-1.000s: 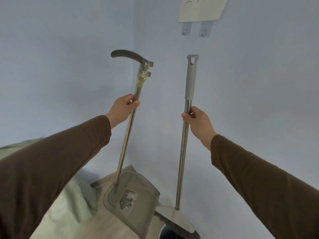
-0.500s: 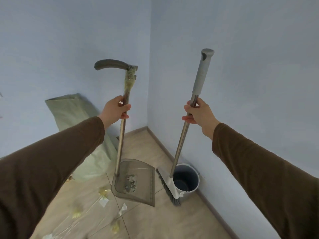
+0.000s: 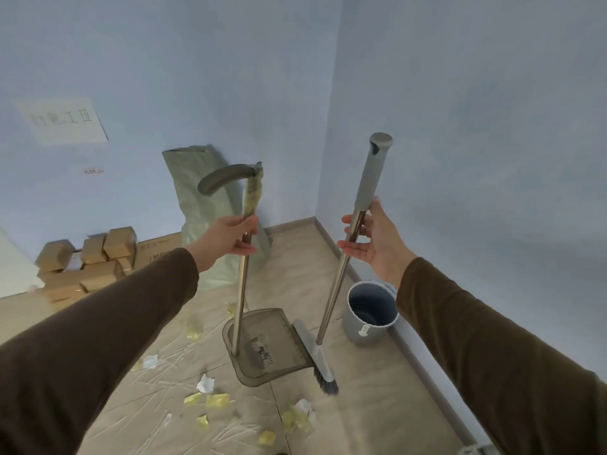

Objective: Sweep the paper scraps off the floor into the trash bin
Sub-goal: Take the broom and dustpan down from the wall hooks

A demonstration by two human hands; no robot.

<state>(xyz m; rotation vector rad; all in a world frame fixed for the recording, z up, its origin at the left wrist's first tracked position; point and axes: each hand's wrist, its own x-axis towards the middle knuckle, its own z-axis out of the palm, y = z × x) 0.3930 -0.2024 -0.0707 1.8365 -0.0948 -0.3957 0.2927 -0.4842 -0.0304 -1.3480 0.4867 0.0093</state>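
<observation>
My left hand (image 3: 230, 239) grips the metal pole of a long-handled grey dustpan (image 3: 267, 348), whose pan hangs just above the floor. My right hand (image 3: 369, 239) holds the pole of a broom (image 3: 331, 310) just below its grey grip; the fingers look loosely wrapped. The broom's bristle head (image 3: 317, 359) sits beside the pan's right edge. Yellow and white paper scraps (image 3: 210, 397) lie scattered on the tan floor in front of and left of the pan. A grey trash bin (image 3: 369, 326) stands against the right wall, right of the broom.
A green woven sack (image 3: 203, 205) leans in the corner behind the dustpan. Cardboard boxes (image 3: 88, 264) are stacked along the left wall. A paper sign (image 3: 62, 121) hangs on that wall. Baseboard runs along the right wall past the bin.
The view has swung down and left from the wall corner to the floor. Both tools have come away from the wall, and scraps, bin and boxes are now in sight.
</observation>
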